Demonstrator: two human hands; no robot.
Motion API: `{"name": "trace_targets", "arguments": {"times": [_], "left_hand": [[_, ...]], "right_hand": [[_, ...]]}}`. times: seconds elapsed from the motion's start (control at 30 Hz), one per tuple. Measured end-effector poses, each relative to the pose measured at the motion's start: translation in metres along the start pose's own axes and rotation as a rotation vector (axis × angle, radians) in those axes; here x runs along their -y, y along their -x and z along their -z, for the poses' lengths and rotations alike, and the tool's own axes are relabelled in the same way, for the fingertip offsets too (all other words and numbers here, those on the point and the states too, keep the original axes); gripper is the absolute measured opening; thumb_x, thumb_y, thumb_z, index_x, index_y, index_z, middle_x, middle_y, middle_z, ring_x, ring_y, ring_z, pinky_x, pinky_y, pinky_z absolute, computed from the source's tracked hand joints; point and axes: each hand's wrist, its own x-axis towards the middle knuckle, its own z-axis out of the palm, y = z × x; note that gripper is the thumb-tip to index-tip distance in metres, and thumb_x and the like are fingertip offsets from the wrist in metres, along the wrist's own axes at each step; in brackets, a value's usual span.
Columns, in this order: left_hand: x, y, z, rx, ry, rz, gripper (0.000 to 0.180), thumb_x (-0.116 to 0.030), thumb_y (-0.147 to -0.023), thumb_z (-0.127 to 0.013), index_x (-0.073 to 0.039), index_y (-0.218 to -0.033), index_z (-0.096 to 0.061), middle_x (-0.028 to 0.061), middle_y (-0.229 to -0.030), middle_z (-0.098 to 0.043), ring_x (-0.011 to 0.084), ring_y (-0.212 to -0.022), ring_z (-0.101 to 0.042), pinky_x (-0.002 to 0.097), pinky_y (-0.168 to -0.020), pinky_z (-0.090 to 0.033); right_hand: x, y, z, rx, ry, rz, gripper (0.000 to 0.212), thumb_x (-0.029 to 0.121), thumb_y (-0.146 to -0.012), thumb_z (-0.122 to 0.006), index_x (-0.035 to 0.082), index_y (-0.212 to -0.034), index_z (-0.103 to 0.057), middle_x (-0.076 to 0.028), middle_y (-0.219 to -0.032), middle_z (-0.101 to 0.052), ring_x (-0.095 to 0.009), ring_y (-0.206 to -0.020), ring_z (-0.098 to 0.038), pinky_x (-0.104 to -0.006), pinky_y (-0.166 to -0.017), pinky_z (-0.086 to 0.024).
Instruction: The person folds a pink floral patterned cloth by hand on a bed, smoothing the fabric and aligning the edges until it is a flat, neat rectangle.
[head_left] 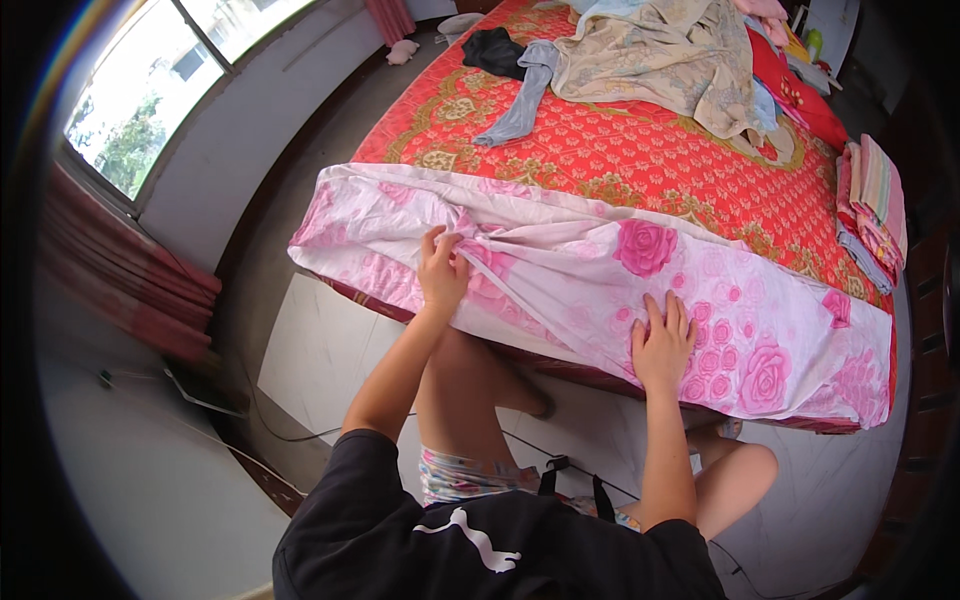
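Black shirt point(545, 540) foremost, floral cloth point(570, 265) runs lengthwise left to lower right.

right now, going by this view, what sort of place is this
Probably a bedroom: a wide red-covered bed, a pink-flowered cloth across its near end, and a window with a curtain below it.

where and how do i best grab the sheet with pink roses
Probably take the rose-print sheet by its left end and right end together, coming from the near side of the bed. It lies as a long strip along that side, with creases gathered beside the left hand, so gripping both ends should pull it straighter.
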Motion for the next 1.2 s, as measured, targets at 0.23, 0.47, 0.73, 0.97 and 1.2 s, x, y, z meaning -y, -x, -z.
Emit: {"name": "trace_targets", "arguments": {"times": [0.23,0.47,0.73,0.97,1.2], "left_hand": [[0.019,-0.042,0.037,-0.436,-0.198,-0.250,0.015,0.000,-0.065,-0.058,-0.006,-0.076,-0.050,0.0138,-0.100,-0.054,0.0333,-0.084,-0.056,0.0400,-0.064,-0.046],[0.085,-0.050,0.120,-0.371,-0.335,0.070,0.026,0.003,-0.064,-0.054,-0.010,-0.086,-0.049,0.0081,-0.098,-0.051,0.0348,-0.086,-0.056,0.0441,-0.066,-0.046],[0.094,-0.023,0.162,0.048,-0.201,-0.044,0.020,0.002,-0.073,-0.050,-0.008,-0.090,-0.049,0.0142,-0.089,-0.058,0.0387,-0.082,-0.058,0.0472,-0.066,-0.044],[0.091,-0.004,0.153,0.228,-0.160,-0.014,0.025,0.002,-0.069,-0.055,-0.008,-0.092,-0.050,0.0147,-0.094,-0.056,0.0384,-0.082,-0.059,0.0470,-0.066,-0.046],[0.142,0.006,0.145,0.139,0.062,0.047,0.042,-0.002,-0.064,-0.060,-0.008,-0.105,-0.054,0.0107,-0.096,-0.054,0.0329,-0.082,-0.058,0.0410,-0.068,-0.048]], "right_hand": [[-0.007,0.002,-0.003,-0.067,0.033,-0.017,0.041,0.027,-0.085,-0.054,0.014,-0.124,-0.055,-0.015,-0.137,-0.042,-0.030,-0.128,-0.037,-0.0481,-0.107,-0.025],[-0.013,0.003,-0.008,-0.064,0.067,-0.028,0.039,0.027,-0.087,-0.053,0.017,-0.125,-0.055,-0.014,-0.137,-0.043,-0.029,-0.128,-0.037,-0.0461,-0.107,-0.027],[-0.013,-0.007,-0.018,0.031,0.154,-0.113,0.037,0.027,-0.094,-0.043,0.026,-0.131,-0.049,-0.010,-0.140,-0.040,-0.026,-0.131,-0.035,-0.0457,-0.108,-0.025],[-0.002,-0.016,-0.027,0.078,0.195,-0.384,0.038,0.027,-0.093,-0.044,0.030,-0.131,-0.047,-0.009,-0.143,-0.037,-0.027,-0.133,-0.031,-0.0543,-0.107,-0.021],[0.118,-0.029,-0.057,-0.418,-0.205,0.017,0.015,0.001,-0.079,-0.056,0.004,-0.092,-0.063,-0.013,-0.106,-0.058,-0.030,-0.102,-0.053,-0.0382,-0.089,-0.041]]}}
